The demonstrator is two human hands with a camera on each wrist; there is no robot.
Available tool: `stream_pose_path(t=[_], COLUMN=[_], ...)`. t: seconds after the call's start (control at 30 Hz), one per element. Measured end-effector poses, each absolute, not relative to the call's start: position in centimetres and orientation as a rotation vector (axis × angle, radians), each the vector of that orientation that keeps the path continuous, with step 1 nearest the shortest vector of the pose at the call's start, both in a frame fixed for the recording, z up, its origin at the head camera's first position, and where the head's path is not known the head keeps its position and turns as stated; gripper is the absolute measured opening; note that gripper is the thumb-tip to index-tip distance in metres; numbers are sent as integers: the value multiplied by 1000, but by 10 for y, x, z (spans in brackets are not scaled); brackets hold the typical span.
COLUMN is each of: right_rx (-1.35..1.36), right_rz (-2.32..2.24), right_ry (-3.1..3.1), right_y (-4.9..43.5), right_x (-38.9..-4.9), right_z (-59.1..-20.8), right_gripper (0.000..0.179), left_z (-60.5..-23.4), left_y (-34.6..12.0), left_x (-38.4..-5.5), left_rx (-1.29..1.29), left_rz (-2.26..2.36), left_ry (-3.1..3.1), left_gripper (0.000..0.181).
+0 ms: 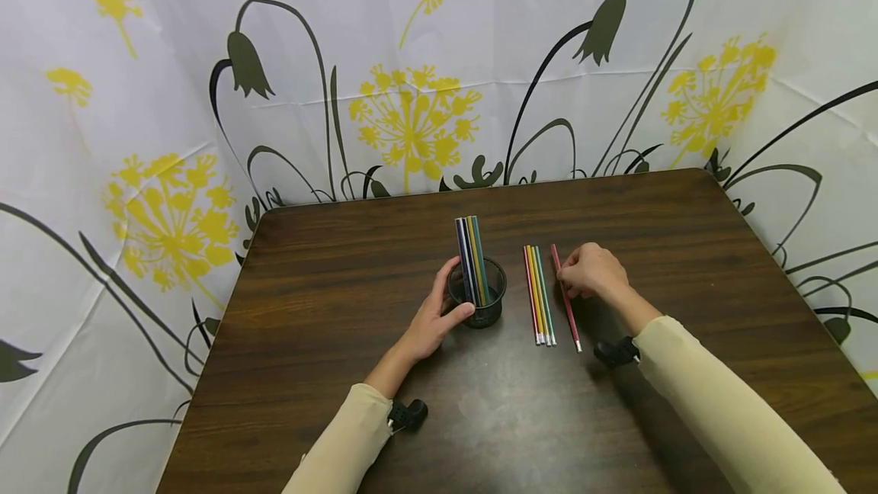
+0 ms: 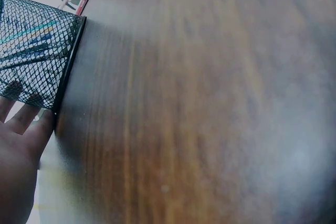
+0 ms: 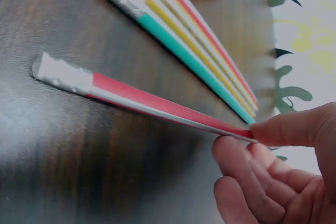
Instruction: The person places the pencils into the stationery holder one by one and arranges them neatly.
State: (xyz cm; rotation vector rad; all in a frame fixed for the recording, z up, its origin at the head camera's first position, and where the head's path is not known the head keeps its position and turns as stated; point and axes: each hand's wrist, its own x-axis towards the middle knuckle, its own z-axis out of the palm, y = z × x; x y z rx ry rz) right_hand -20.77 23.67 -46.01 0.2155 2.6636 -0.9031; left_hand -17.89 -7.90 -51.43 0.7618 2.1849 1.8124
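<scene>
Closest, the left wrist camera (image 1: pixel 409 415) and right wrist camera (image 1: pixel 617 353) sit at the cuffs; the right one is near the metal-ended tip of the red pencil (image 1: pixel 573 326), so a low sweep of that wrist might knock it. The red pencil lies at a slight angle just right of a row of red, yellow and green pencils (image 1: pixel 539 299) on the wood-grain table (image 1: pixel 309 341); should its free end swing left, it could spread the row, since nothing fences those in. The left hand (image 1: pixel 428 326) holds the black mesh pencil cup (image 1: pixel 487 316) between thumb and fingers; the cup stands upright, but an uneven squeeze or a tug could tip it, its tall load making it top-heavy. The right hand (image 1: pixel 593 269) pinches the red pencil near its far end with thumb and fingertips; gripped so far from the middle, it may pivot or slip. Whether it is wholly off the wood I cannot tell. The bundled pencils (image 1: pixel 470 254) rise well above the cup's rim, so a bump could jostle them. Behind hangs a flower-printed cloth (image 1: pixel 453 44), well clear of both hands.
</scene>
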Motion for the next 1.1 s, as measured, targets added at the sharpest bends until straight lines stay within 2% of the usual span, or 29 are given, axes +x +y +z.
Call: stream_pose_path(t=[0.13, 0.37, 0.47, 0.67, 0.9, 1.1], right_rx=[191, 34, -33, -147, -361, -490], right_rz=[-1058, -1491, -1643, -1909, -1937, -1726], right_ry=[2635, 2565, 2544, 2527, 2700, 2907], right_y=[239, 231, 222, 196, 166, 152], right_x=[-209, -209, -208, -197, -188, -186], right_z=[-449, -411, -392, -366, -372, -391], right_gripper=[18, 26, 31, 28, 18, 12], left_z=[-513, -483, -479, -486, -512, -511], left_y=[-79, -78, -78, -78, -80, -80], left_x=[-179, -169, -167, -170, -180, -179], left_rx=[760, 781, 778, 788, 787, 768], left_rz=[1820, 1801, 1802, 1816, 1831, 1823], left_ry=[2163, 2140, 2145, 2139, 2171, 2171], left_gripper=[77, 75, 75, 75, 76, 75])
